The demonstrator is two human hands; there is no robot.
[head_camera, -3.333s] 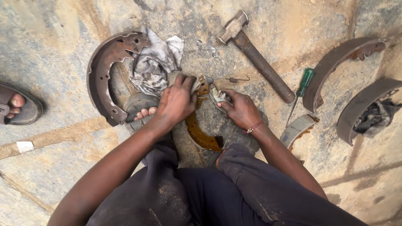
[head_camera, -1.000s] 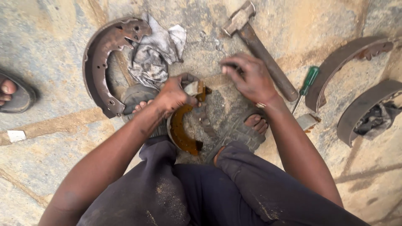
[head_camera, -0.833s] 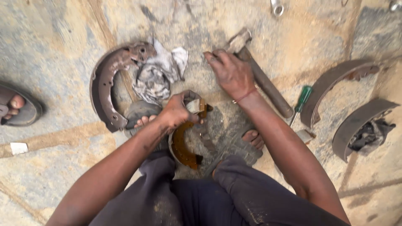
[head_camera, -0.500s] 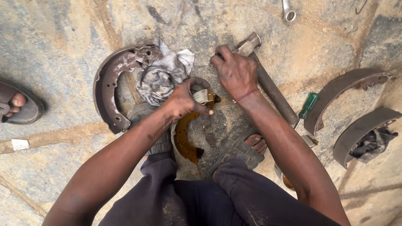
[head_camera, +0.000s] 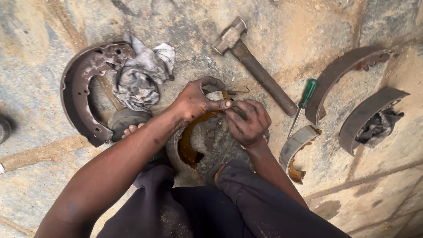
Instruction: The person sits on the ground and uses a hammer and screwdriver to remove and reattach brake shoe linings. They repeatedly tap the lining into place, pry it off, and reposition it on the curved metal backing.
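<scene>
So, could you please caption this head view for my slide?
Both hands, left hand and right hand, meet over an orange brake shoe; hammer beside.

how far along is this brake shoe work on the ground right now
Looks mid-job. Set aside: three curved dark brake shoes and a small one. In hand: the left hand and right hand pinch a small part over the rusty orange brake shoe. The hammer and green-handled screwdriver lie unused.

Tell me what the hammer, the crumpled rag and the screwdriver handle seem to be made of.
Hammer: apparently all metal, likely steel, dull brown and rusty along head and handle.
Rag: soft woven cloth, grey, stained, folds and creases visible.
Screwdriver handle: probably plastic, glossy translucent green.
</scene>
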